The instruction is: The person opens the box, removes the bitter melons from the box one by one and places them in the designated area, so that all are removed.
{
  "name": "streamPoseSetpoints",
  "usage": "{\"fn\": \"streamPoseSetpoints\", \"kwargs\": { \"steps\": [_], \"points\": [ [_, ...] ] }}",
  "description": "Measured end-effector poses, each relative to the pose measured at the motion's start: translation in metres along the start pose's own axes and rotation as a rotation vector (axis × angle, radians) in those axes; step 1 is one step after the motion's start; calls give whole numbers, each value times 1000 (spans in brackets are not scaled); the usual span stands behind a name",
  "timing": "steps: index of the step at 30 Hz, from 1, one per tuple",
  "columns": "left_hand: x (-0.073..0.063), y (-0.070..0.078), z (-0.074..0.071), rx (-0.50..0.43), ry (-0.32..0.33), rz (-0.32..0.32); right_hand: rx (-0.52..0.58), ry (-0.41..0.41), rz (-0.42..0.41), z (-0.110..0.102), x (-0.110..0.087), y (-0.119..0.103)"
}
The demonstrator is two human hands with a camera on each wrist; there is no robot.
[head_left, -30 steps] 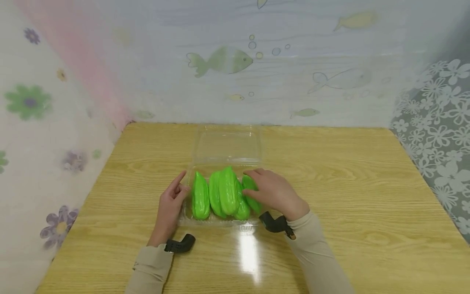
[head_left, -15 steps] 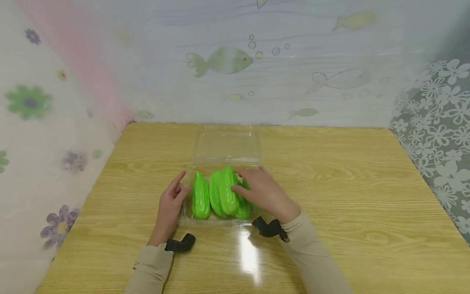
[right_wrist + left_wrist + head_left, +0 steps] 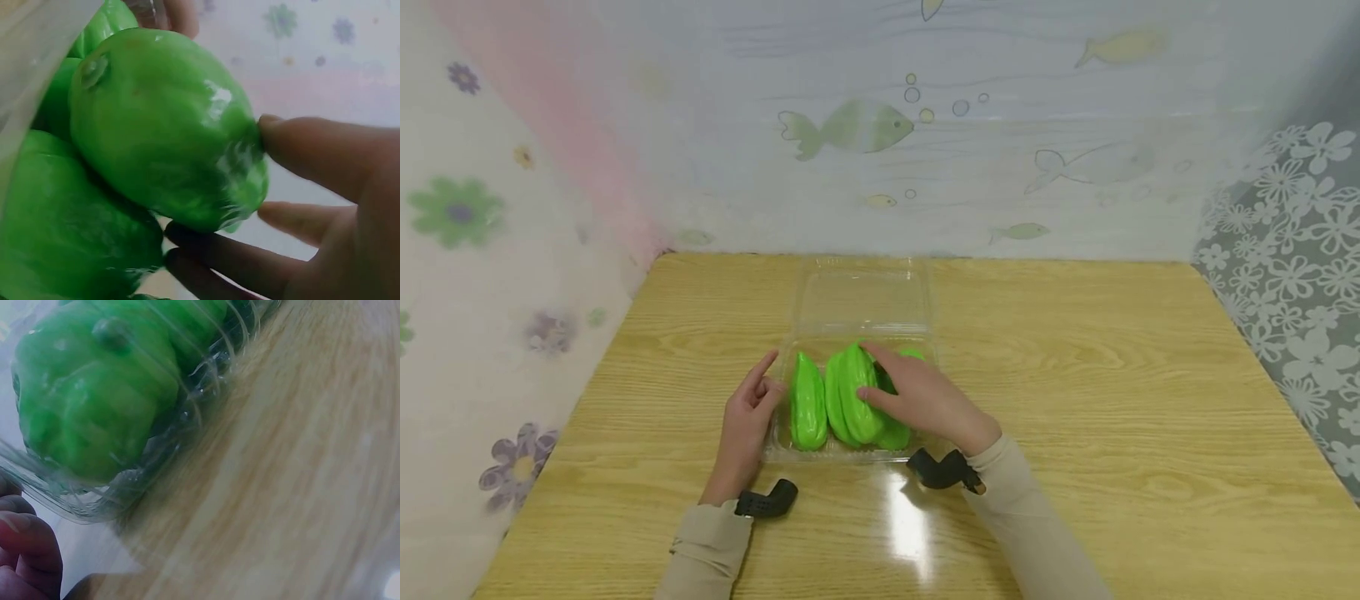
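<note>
A clear plastic clamshell box (image 3: 850, 456) lies open on the table with several bright green, ridged, elongated vegetables in it, shiny as if wrapped or moulded. My left hand (image 3: 748, 417) holds the box's left edge, thumb over the rim and index finger stretched forward; curled fingers (image 3: 28, 544) show beside the box corner in the left wrist view. My right hand (image 3: 932, 400) grips the topmost green vegetable (image 3: 859, 396), thumb on one side and fingers on the other. Another green vegetable (image 3: 808, 404) lies apart at the box's left end. Those under my right hand are partly hidden.
Behind the box its clear lid (image 3: 865, 300) lies folded back toward the wall. The wooden table (image 3: 1097, 375) meets painted walls at the back and sides. Dark wrist-worn devices (image 3: 767, 498) stick out at both cuffs.
My right hand has moved left from the box's right side to the topmost vegetable and taken hold of it. That vegetable has shifted slightly left. My left hand has stayed in place.
</note>
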State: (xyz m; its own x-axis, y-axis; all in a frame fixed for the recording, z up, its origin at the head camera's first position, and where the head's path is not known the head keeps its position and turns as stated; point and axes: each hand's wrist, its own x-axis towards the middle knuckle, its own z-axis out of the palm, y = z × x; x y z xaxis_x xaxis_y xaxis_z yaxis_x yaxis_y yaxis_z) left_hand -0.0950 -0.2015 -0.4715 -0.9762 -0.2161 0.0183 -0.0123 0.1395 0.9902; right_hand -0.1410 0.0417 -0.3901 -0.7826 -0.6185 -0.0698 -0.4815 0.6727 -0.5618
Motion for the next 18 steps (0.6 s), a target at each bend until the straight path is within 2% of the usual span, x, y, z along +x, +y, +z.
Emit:
{"fn": "streamPoseSetpoints", "kwargs": {
  "steps": [5, 9, 18],
  "points": [
    [-1, 1, -1, -2, -10, 1, 51, -7, -42, 1, 3, 5],
    [0, 0, 0, -2, -7, -1, 58, 4, -87, 2, 4, 7],
    [0, 1, -1, 15, -6, 4, 42, 7, -125, 2, 6, 7]
  ]
}}
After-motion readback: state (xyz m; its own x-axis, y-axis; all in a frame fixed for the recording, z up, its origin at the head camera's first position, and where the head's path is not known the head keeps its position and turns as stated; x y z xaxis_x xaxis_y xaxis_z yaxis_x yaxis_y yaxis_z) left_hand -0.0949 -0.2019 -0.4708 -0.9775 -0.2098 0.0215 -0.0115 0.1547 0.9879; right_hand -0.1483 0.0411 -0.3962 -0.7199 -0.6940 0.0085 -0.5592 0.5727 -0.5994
